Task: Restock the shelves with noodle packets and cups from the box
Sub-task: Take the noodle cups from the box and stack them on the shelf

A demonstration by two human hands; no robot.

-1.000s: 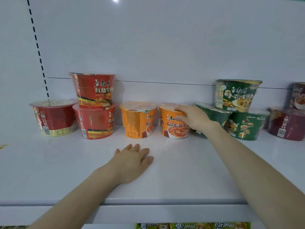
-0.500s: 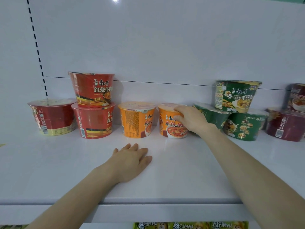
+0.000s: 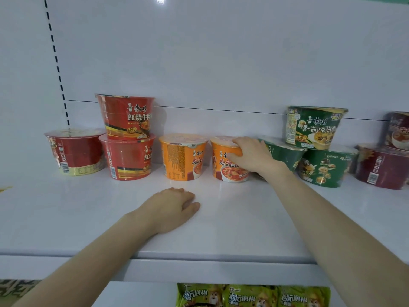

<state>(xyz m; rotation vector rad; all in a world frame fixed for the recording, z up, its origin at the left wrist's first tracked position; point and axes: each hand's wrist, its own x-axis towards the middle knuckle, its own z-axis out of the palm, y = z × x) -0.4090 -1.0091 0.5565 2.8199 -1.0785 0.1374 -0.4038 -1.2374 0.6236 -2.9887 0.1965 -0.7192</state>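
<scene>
Two orange noodle cups stand side by side at the back of the white shelf (image 3: pixel 243 218). My right hand (image 3: pixel 252 155) grips the right orange cup (image 3: pixel 223 169) by its rim and upper side, fingers curled over the lid. The left orange cup (image 3: pixel 183 157) stands free beside it. My left hand (image 3: pixel 172 207) rests on the shelf in front of the cups with its fingers curled under, holding nothing.
Three red bowls (image 3: pixel 126 138) sit at the left, one stacked on another. Green bowls (image 3: pixel 316 147) are stacked just right of my right hand, dark red bowls (image 3: pixel 382 165) at the far right. Green noodle packets (image 3: pixel 252 295) lie on the shelf below.
My left hand's fingers have curled in from lying flat and spread. My right hand has stayed on the right orange cup, which shifted slightly.
</scene>
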